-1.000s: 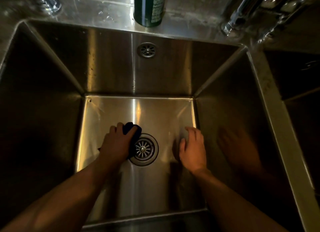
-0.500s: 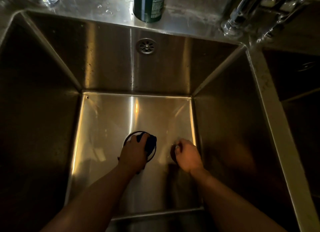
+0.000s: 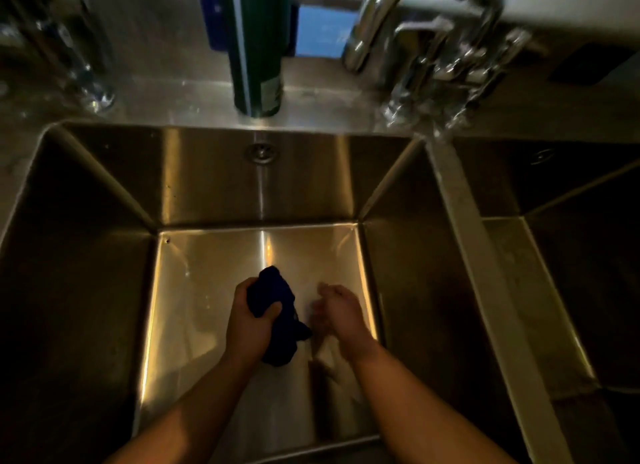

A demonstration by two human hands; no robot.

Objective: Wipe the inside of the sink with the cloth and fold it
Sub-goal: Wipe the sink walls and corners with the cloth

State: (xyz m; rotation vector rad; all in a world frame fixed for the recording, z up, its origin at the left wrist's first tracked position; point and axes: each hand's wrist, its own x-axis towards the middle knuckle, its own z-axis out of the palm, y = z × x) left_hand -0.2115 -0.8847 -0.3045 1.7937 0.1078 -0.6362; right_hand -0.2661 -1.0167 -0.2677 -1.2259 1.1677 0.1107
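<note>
A deep stainless steel sink (image 3: 207,186) fills the view. Over the middle of its floor my left hand (image 3: 247,325) grips a bunched dark blue cloth (image 3: 277,311), raised off the bottom, with part of the cloth hanging down below the fist. My right hand (image 3: 341,314) hovers just right of the cloth, fingers apart and blurred, holding nothing. The hands and the cloth hide the floor drain. An overflow hole (image 3: 261,151) sits high on the back wall.
A dark green bottle (image 3: 256,47) stands on the back ledge. A chrome faucet (image 3: 415,40) rises at the right rear, another tap (image 3: 69,47) at the left rear. A steel divider (image 3: 485,273) separates a second basin (image 3: 571,255) on the right.
My left hand has lifted the cloth off the drain area and bunched it in its fist. My right hand has left the sink floor and opened. The view has tilted up.
</note>
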